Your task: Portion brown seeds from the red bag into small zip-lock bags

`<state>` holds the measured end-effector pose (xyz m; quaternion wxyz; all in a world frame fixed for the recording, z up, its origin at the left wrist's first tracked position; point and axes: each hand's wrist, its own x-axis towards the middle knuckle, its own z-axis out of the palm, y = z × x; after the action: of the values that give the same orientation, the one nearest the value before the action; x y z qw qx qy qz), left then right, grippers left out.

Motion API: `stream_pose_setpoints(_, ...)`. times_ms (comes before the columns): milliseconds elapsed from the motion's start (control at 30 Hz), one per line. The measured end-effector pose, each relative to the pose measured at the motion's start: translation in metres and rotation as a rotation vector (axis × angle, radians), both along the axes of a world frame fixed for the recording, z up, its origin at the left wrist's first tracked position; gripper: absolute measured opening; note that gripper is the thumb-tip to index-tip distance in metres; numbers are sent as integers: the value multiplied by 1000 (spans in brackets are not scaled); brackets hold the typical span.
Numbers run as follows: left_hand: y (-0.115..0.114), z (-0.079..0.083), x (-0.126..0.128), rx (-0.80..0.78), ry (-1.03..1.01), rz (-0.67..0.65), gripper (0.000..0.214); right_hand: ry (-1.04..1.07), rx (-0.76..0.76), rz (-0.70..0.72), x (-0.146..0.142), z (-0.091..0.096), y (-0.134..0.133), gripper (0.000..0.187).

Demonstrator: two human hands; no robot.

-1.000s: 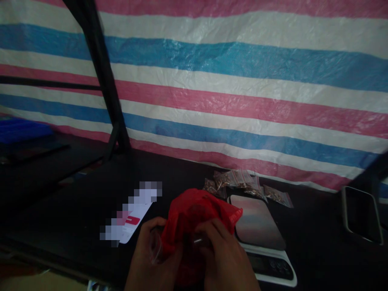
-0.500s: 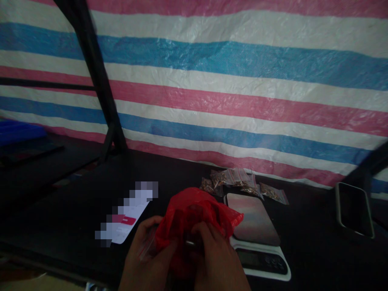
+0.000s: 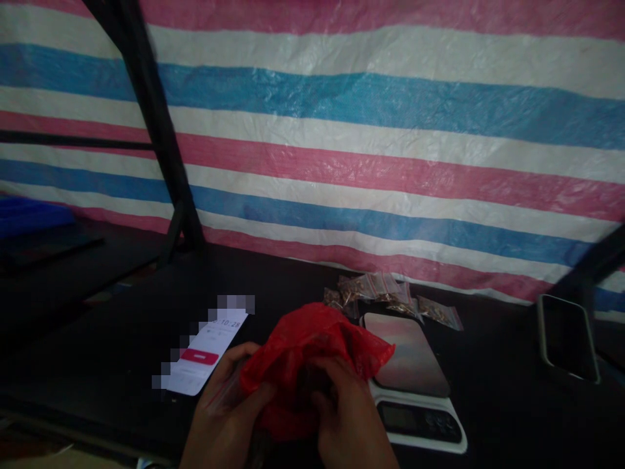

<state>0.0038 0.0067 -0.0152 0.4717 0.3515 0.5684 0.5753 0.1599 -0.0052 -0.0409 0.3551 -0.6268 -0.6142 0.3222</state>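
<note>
A crumpled red plastic bag (image 3: 312, 332) sits in front of me with its mouth toward me. My left hand (image 3: 227, 407) is closed on the bag's left edge, thumb on the near side, with a small clear zip bag (image 3: 225, 395) also in its grip. The fingers of my right hand (image 3: 349, 404) are curled inside the mouth of the red bag; shadow hides what they hold, if anything. Just right of the bag is a kitchen scale (image 3: 407, 355) with a metal plate. Several small zip bags of brownish pieces (image 3: 374, 290) lie behind the scale.
On the black table (image 3: 137, 312), a phone with a lit screen (image 3: 208, 352) lies left of my hands. Another phone (image 3: 569, 339) with a dark screen is at the far right. A black metal post (image 3: 156, 124) rises at left before a striped plastic sheet (image 3: 371, 150).
My left hand has shifted slightly left and down, drawing the bag's left edge with it. The right hand's fingers have moved within the mouth, and a shiny spot there no longer shows.
</note>
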Motion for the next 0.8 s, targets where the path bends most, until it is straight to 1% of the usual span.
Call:
stream_pose_setpoints(67,-1,-2,-3,-26,-52,-70,37,18,4,6,-1,3,0,59)
stream_pose_setpoints(133,-1,-5,-7,-51,-119,-107,43,23,13,0,-2,4,0,59)
stream_pose_setpoints(267,2,-7,-7,-76,-210,-82,48,-54,12,-22,-1,2,1,54)
stream_pose_setpoints(333,6,-5,-6,-70,-174,-71,45,-46,14,-27,-1,2,1,54)
stream_pose_setpoints(533,14,10,-1,62,3,3,33,65,25,-43,-1,9,1,53)
stream_pose_setpoints(600,16,13,-1,71,8,33,36,106,44,-46,-2,11,2,52)
stream_pose_setpoints(700,22,13,-2,97,33,53,45,217,57,-78,-1,16,4,45)
stream_pose_setpoints(800,29,9,-3,119,75,5,42,353,50,-96,6,21,8,34)
